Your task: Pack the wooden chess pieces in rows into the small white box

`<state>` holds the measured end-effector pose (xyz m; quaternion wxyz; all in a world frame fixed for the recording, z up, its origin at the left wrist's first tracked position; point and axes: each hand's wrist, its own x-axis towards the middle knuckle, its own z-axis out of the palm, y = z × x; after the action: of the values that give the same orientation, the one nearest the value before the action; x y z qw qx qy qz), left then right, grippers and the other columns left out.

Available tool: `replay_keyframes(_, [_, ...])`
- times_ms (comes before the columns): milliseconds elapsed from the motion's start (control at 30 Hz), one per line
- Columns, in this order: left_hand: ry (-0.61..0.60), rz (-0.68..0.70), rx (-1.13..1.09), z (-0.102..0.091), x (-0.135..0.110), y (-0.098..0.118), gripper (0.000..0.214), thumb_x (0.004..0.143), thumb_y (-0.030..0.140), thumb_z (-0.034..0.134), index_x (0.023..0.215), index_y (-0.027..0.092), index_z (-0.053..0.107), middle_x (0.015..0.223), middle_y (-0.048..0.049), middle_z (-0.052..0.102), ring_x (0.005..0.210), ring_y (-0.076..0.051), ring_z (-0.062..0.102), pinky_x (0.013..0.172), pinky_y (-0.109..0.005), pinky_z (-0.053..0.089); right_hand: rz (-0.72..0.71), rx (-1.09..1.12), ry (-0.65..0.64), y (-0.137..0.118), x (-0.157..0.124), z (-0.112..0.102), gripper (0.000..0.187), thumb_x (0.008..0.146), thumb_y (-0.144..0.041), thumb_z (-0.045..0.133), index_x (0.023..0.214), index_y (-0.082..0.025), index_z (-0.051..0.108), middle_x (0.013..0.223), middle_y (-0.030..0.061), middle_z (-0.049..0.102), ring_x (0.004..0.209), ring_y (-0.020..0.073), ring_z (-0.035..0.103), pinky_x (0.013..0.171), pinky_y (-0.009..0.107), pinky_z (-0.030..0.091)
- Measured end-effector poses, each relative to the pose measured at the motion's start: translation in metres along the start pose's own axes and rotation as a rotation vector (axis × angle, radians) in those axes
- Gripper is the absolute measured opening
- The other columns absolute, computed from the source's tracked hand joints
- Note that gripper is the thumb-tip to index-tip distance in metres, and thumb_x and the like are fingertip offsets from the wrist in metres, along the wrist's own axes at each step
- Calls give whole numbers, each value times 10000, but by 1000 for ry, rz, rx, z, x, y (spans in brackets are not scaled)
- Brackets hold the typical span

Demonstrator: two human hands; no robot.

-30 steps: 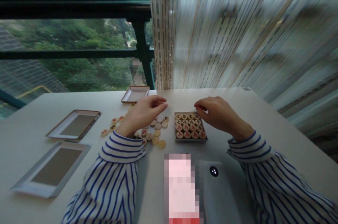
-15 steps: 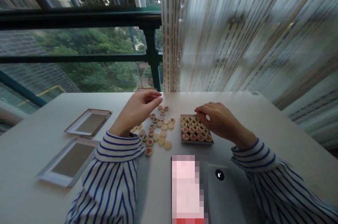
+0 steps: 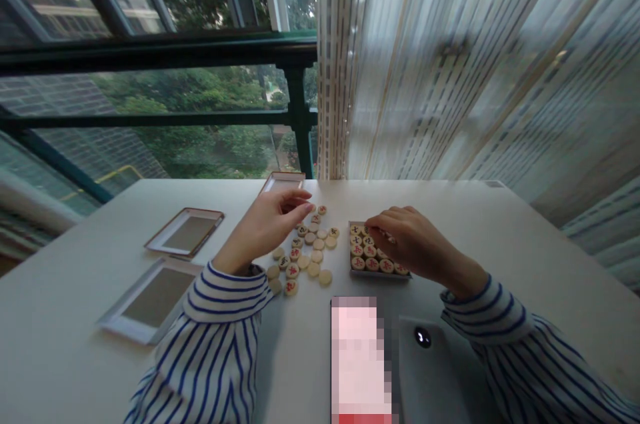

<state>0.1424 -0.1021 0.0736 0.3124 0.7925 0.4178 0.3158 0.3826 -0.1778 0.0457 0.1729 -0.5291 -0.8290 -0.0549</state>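
Note:
A small square box (image 3: 356, 271) on the white table (image 3: 500, 244) holds rows of round wooden chess pieces with red and black marks. My right hand (image 3: 407, 241) lies over the box's right half, fingers curled down onto the pieces. Left of the box lie several loose pieces (image 3: 306, 254). My left hand (image 3: 273, 221) hovers just above them, thumb and fingers drawn together in a pinch; whether it holds a piece is hidden.
Three shallow lids or trays lie on the table: one at the back (image 3: 283, 181), one brown-rimmed at the left (image 3: 185, 232), one white nearer me (image 3: 150, 301). A grey device (image 3: 430, 364) sits at the front edge. Curtains and a window stand behind.
The camera has shifted, so everything sits lower and further right. My right hand has slid further over the box. My left hand has lifted slightly above the loose pieces.

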Motion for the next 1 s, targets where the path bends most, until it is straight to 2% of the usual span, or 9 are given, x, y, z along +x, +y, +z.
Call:
replay_keyframes(200, [57,-47,354,1,-33,-20,297,794,411,506,962,195,624,837,-39,667,725,-165,600,661,-289,454,-40,43,5,-16,0,4,171,857,-190,439,863,-166,608,778,49,642,733,150,542,700,284,324])
replay_keyframes(367, [83,-125,571,18,-62,-37,277,794,395,491,944,189,601,833,-48,647,792,-199,587,699,-310,418,-67,82,-16,-29,1,10,157,859,-174,438,864,-181,595,775,35,630,715,141,532,691,281,321])
replay_keyframes(433, [39,-140,616,25,-69,-40,244,799,381,483,896,188,595,849,-53,644,815,-207,584,696,-309,411,-76,100,-19,-33,1,13,158,861,-179,438,875,-183,595,782,38,627,729,146,534,710,286,332])
replay_keyframes(633, [-7,-178,739,41,-75,-40,204,795,368,498,861,188,565,877,-74,635,864,-221,577,709,-312,402,-99,98,-40,-40,1,25,174,861,-178,438,890,-185,609,791,46,636,746,164,549,727,307,361])
replay_keyframes(1000, [28,-222,888,52,-76,-40,266,816,414,443,901,186,549,787,-85,624,808,-254,593,656,-341,420,-122,101,-69,-42,0,30,171,860,-185,451,907,-176,615,794,53,638,753,165,556,732,307,384])
